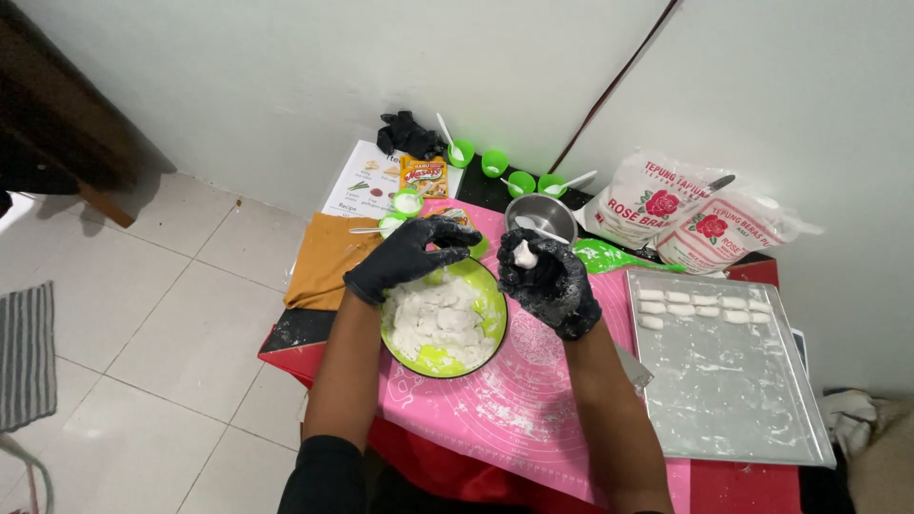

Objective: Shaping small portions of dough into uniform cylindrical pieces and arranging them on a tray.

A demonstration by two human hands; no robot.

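Frame centre: gloved right hand (pixel 550 283) clenched around a soft white dough lump (pixel 525 255). Left hand (pixel 405 255), fingers spread and released, hovered over green bowl (pixel 493 297) of chunky dough.

Green bowl (pixel 490 297), pink mat (pixel 533 381)

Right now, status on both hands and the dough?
Left hand open over green bowl of white dough. Right hand shut on dough lump. Metal tray beside, nothing blocking.

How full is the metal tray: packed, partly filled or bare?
Partly filled. The metal tray holds two short rows of dough pieces along its far edge; the rest shows only flour-dusted metal.
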